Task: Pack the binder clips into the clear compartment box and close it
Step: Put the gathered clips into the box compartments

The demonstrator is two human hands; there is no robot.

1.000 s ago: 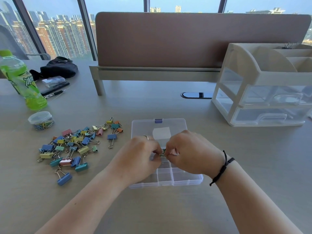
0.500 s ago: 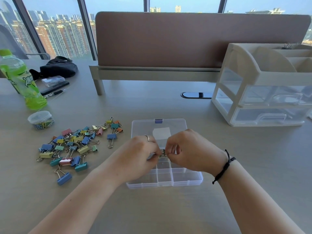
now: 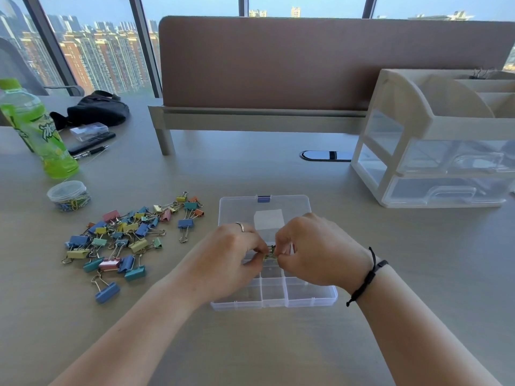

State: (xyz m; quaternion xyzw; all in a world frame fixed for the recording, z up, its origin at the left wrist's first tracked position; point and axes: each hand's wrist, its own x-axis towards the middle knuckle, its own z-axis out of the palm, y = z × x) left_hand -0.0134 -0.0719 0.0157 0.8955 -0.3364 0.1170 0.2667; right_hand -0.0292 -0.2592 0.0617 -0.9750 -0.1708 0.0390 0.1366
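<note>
Pinching one small binder clip (image 3: 269, 251) between left hand (image 3: 231, 257) and right hand (image 3: 317, 252), both grips clamped on it, fingertips curled together just above the open clear compartment box (image 3: 274, 296). Colour of the held clip hard to tell, mostly hidden by the fingers; looking greenish with metal wire showing. Wearing a ring (image 3: 240, 226) on the left hand and a black cord bracelet (image 3: 367, 277) on the right wrist.

Sitting on the worktop (image 3: 418, 274) right in front of the person, the box lying open, its lid (image 3: 264, 210) folded back flat away from the person, blue latch (image 3: 264, 198) at the far edge. Near compartments looking see-through, contents not clear; the rest hidden under the hands.

Lying loose on the worktop to the left of the box, a scattered pile of binder clips (image 3: 122, 238) in blue, yellow, pink, teal and orange, one blue clip (image 3: 107, 292) apart at the near end. Standing beyond the pile, a small round tub of paper clips (image 3: 69, 195) and a green drink bottle (image 3: 36, 129). Resting further back, a black pouch (image 3: 97, 108), a small clear case (image 3: 89, 131) and a pen (image 3: 90, 151). Standing at the right, well apart from the box, a white drawer organiser (image 3: 440, 140). Running across the back, a brown desk divider (image 3: 320, 62).
</note>
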